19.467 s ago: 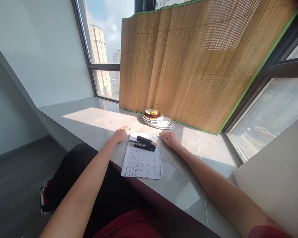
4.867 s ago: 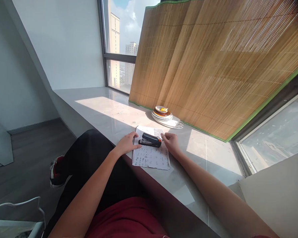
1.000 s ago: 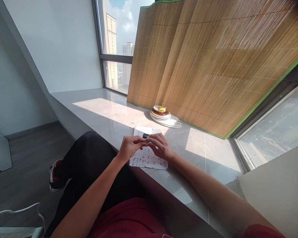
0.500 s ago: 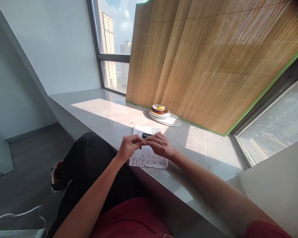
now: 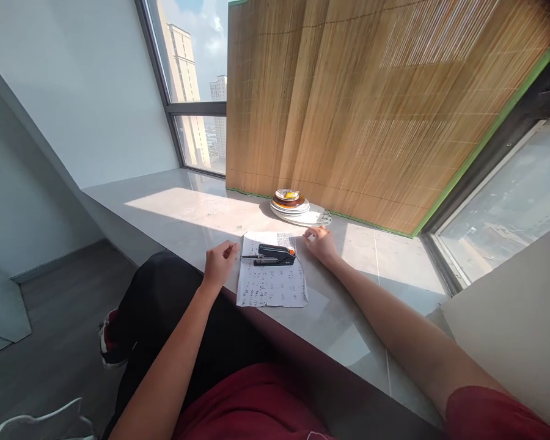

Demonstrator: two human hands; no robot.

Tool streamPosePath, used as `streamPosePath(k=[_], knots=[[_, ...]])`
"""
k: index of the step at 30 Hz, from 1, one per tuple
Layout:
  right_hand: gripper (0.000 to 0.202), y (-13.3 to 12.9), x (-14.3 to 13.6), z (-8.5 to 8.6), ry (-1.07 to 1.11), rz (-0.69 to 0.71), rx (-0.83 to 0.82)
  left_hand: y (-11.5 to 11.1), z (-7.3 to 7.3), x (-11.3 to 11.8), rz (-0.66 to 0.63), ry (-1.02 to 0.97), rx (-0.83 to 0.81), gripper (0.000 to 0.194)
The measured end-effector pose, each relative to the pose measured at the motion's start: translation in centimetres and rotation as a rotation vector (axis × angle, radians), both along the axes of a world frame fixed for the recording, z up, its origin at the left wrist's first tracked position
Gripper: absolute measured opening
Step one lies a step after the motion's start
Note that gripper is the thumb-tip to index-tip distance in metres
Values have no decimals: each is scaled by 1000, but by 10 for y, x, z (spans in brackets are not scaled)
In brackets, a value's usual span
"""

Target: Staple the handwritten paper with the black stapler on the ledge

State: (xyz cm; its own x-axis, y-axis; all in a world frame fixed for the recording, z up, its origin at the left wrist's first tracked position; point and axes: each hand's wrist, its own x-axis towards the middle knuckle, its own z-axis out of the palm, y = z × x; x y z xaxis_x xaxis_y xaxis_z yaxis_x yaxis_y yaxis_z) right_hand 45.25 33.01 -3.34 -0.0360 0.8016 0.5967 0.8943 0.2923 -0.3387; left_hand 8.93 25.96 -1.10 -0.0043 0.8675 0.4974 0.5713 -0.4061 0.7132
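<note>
A black stapler point(image 5: 277, 255) with an orange end lies on a sheet of paper point(image 5: 272, 290) covered in handwriting. Its metal part sticks out toward the left. Just left of the stapler and paper is my left hand point(image 5: 220, 264), closed with its fingers curled; whatever may be inside is hidden. My right hand point(image 5: 321, 244) rests beside the paper's upper right corner, its fingertips pinched together. Something small and pale shows at those fingertips, too tiny to name. Neither hand touches the stapler.
Stacked plates point(image 5: 289, 208), with a yellow item on top, stand behind the paper on a larger white plate point(image 5: 318, 217). A bamboo blind point(image 5: 339, 122) hangs behind the tiled ledge point(image 5: 178, 214). Window panes lie to the left and right.
My hands were together above the paper, fingertips meeting. They have drawn apart, left hand leftward and right hand toward the back right, uncovering the stapler. The view has shifted slightly.
</note>
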Motion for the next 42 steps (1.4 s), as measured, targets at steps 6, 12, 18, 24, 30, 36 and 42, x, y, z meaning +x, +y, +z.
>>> streamPosePath(k=[6,12,18,24,30,36,42], knots=[[12,8,4,-8,-25,-8,-13,27,-8,-7,11,-97,-185,20],[11,14,0,-18,-18,-20,-33,46,-3,0,76,153,-232,8],[18,11,-1,-9,-23,-69,5,87,4,9,180,426,-159,22],[20,14,-1,-11,-53,35,-119,121,2,5,37,577,-94,47],[22,23,-1,-19,-59,72,-107,113,-2,-2,20,593,-150,41],[21,22,-1,-18,-66,63,-107,94,-1,-8,57,511,-129,33],[38,13,-9,-12,-173,-11,-199,58,-3,3,-43,68,-13,23]])
